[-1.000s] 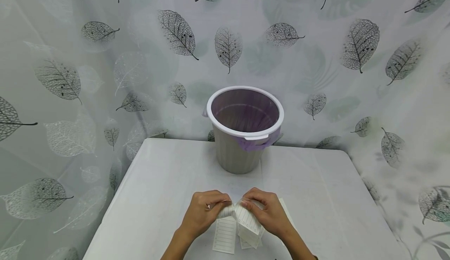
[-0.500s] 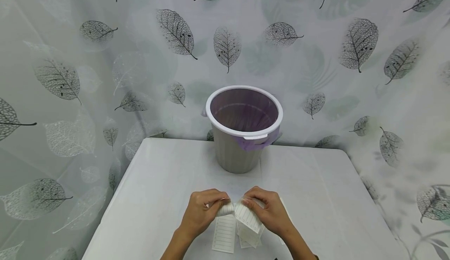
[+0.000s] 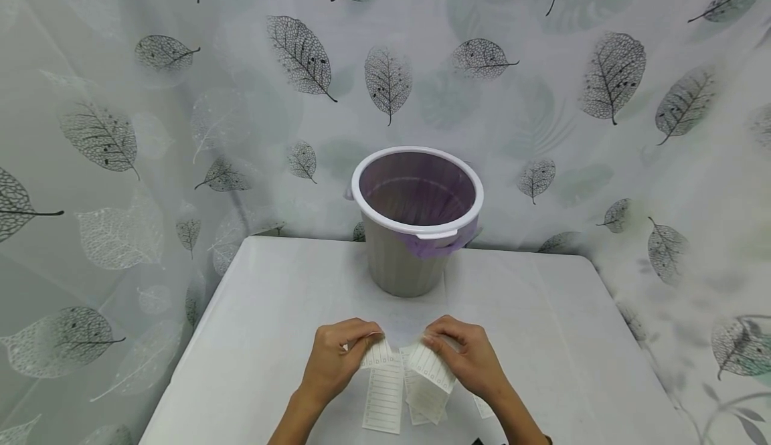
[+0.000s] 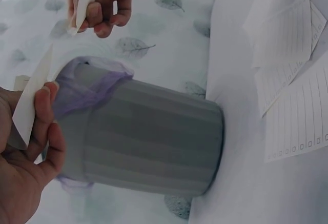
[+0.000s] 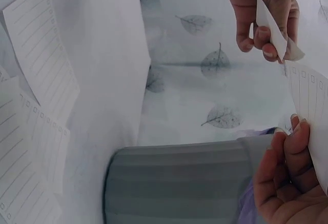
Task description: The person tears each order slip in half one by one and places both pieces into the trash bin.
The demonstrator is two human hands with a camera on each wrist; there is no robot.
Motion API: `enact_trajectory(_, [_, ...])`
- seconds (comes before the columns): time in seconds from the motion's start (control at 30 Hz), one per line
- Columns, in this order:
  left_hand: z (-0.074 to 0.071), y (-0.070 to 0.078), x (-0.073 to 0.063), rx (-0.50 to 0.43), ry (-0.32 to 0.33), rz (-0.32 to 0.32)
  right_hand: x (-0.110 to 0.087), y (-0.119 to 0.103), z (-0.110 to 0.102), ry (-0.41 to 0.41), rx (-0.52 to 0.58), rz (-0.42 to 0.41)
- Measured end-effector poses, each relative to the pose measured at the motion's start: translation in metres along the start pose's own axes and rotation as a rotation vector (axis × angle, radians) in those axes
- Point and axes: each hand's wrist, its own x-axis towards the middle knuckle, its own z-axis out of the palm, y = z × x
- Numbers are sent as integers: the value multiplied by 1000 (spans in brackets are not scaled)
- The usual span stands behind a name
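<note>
In the head view my left hand (image 3: 337, 361) pinches a small piece of lined checklist paper (image 3: 375, 354) between thumb and fingers. Opposite it, my right hand (image 3: 468, 358) pinches another lined piece with a row of small boxes (image 3: 429, 365). A gap shows between the two held pieces. The left wrist view has the left piece (image 4: 33, 101) bent at the fingertips, and the right wrist view shows the right piece (image 5: 315, 116) hanging along the fingers. Under the hands lie several lined sheets, one on the left (image 3: 382, 405) and others overlapping (image 3: 429, 405).
A grey bin (image 3: 406, 264) with a white rim and purple liner stands at the back of the white table (image 3: 289, 298). Another paper (image 3: 483, 407) lies by the right forearm. A small dark object (image 3: 478, 441) shows at the bottom edge. Leaf-patterned curtain (image 3: 391, 30) hangs behind.
My hands have drawn apart, left hand leftward and right hand rightward, each with its paper. The held pieces, close together before, now stand apart. Bin and table sheets keep their places.
</note>
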Motion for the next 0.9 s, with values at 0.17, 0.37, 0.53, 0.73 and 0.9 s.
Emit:
enact_trajectory(0.17, [-5, -1, 4, 12, 20, 20, 5, 1, -5, 27, -29, -29])
enact_trajectory(0.37, [-15, -1, 17, 36, 83, 20, 24, -7, -17, 86, -45, -97])
enact_trajectory(0.53, [-25, 5, 38, 68, 127, 25, 48, -16, -29, 105, -48, -153])
enact_trajectory(0.73, [-32, 12, 67, 102, 155, 70, 77, -23, -39, 116, -60, -222])
enact_trajectory(0.9, [-38, 13, 93, 116, 181, 118, 102, -28, -47, 144, -67, -238])
